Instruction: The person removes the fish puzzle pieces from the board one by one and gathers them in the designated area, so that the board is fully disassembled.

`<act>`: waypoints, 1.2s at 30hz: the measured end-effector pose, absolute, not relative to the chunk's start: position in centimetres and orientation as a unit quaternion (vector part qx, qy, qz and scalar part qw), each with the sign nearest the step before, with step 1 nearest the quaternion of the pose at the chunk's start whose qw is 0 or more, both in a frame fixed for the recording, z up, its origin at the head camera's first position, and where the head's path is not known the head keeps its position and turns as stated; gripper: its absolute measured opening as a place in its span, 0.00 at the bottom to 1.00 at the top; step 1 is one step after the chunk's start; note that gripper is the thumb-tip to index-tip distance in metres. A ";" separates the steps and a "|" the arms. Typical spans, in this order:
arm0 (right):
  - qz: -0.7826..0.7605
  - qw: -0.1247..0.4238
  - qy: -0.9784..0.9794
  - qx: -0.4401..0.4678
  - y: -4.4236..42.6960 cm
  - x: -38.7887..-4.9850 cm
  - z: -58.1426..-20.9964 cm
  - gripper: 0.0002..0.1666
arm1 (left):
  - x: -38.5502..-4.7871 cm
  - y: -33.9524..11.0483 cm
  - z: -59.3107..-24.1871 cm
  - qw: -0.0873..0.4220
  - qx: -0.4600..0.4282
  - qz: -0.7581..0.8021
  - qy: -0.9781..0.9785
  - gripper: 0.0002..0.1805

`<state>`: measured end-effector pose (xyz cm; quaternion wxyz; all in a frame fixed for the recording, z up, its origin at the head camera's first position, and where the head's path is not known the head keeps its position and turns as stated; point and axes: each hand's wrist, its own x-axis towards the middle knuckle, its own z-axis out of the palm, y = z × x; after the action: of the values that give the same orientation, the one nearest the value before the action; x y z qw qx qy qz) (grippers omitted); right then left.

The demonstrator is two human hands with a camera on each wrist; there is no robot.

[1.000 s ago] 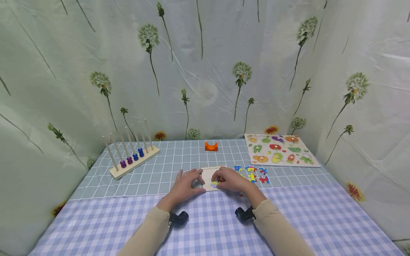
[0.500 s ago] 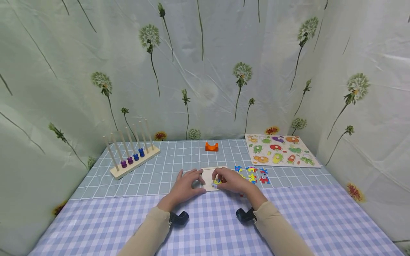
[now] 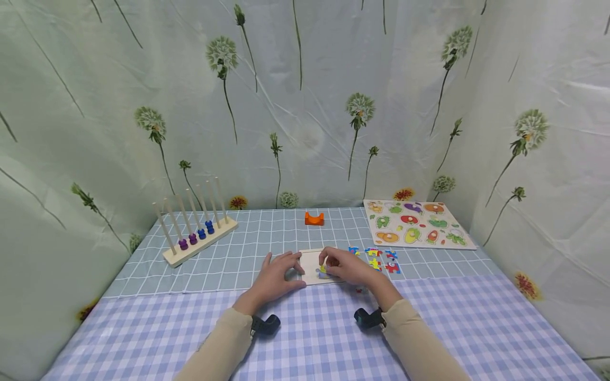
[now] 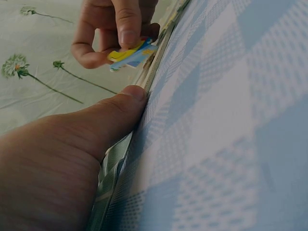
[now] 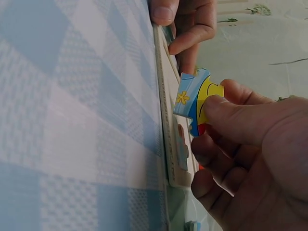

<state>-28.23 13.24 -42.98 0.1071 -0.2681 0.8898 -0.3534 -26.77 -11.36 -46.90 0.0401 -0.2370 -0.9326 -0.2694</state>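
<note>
A shallow wooden puzzle tray (image 3: 310, 260) lies on the table before me. My left hand (image 3: 276, 276) rests at its left side, the thumb touching the near edge and loosely bent fingers at the left edge. Above the tray's right part, my right hand (image 3: 349, 267) pinches a jigsaw piece (image 5: 192, 102) between thumb and fingers. The piece is light blue, dark blue and yellow, with a small yellow flower; it is tilted and held apart from the tray in the right wrist view. Another piece (image 5: 182, 144) lies in the tray below the hand.
Several loose jigsaw pieces (image 3: 375, 259) lie right of the tray. Behind them is a vegetable peg puzzle board (image 3: 376, 233). An orange block (image 3: 314, 218) stands at the back. At left stands a wooden peg rack (image 3: 200, 245) with purple and blue beads.
My right hand has shifted slightly right, and the jigsaw piece has moved with it and turned a little. My left hand and the tray have stayed in place.
</note>
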 end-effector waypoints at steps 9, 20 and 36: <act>-0.373 0.098 0.885 -0.260 14.3 -27.9 -42.1 0.07 | -26.9 -11.3 -46.9 0.034 -0.233 -0.268 -0.934 0.12; -0.370 0.090 0.891 -0.246 15.8 -27.1 -41.6 0.07 | -26.9 -11.4 -47.0 0.036 -0.236 -0.275 -0.931 0.11; -0.337 0.080 0.904 -0.251 20.3 -26.4 -42.3 0.07 | -26.8 -11.3 -47.0 0.036 -0.230 -0.271 -0.934 0.12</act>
<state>-26.44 20.31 -42.34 0.0796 -0.2513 0.9037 -0.3373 -26.80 -11.34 -47.03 0.0359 -0.2302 -0.9340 -0.2709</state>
